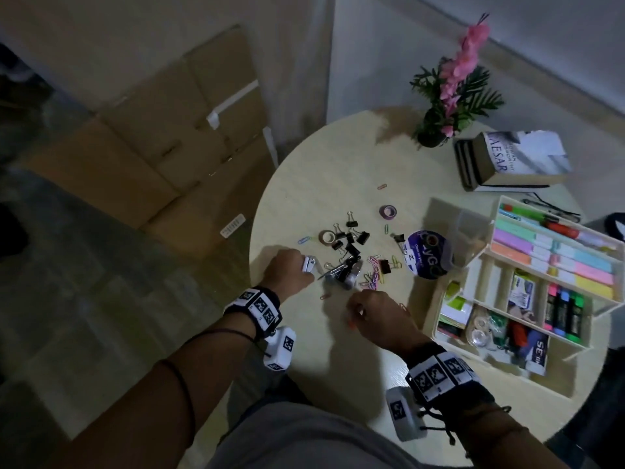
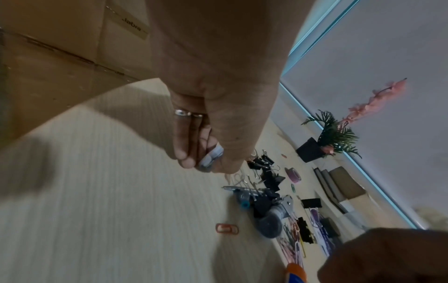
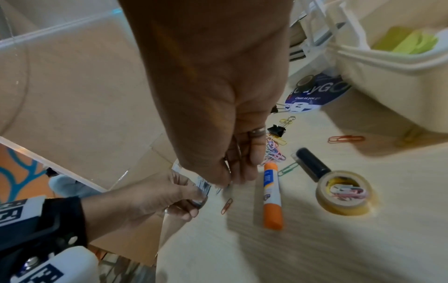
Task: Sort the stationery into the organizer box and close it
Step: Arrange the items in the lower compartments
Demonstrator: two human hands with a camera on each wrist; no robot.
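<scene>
Cardboard boxes [image 1: 162, 154] stand on the floor at the far left, beside the round table [image 1: 314, 184]. The left hand [image 1: 287, 270] rests at the table's near-left edge, fingers curled round a small white object [image 1: 308, 264]; what it is cannot be told, though the left wrist view shows a pale piece [image 2: 211, 157] pinched between thumb and fingertips. Just right of it lies a heap of black binder clips [image 1: 351, 236], a silvery metal tool [image 1: 341, 272] and a scatter of coloured paper clips [image 1: 372, 270]. A tan tape roll [image 1: 327, 236] sits by the clips, and a purple tape roll [image 1: 388, 211] lies further back.

The right hand [image 1: 375, 316] hovers near the front of the heap, fingers bent downward and pressed together at the tips; in the right wrist view they [image 3: 244, 172] meet just above the table near a red paper clip [image 3: 226, 205], but whether they pinch anything cannot be told. Beside it lie an orange glue stick [image 3: 272, 197], a black marker [image 3: 312, 162] and a yellowish tape roll [image 3: 344, 193] with clips inside.

Further right a round blue pack [image 1: 427, 253] lies flat, touching the organizer box [image 1: 446, 296]. The box stands open at the table's right side, its tiers spread, holding pastel note pads, highlighters, tape and other stationery. Behind it are stacked books [image 1: 514, 160] and a potted plant [image 1: 449, 89] with pink flowers.
</scene>
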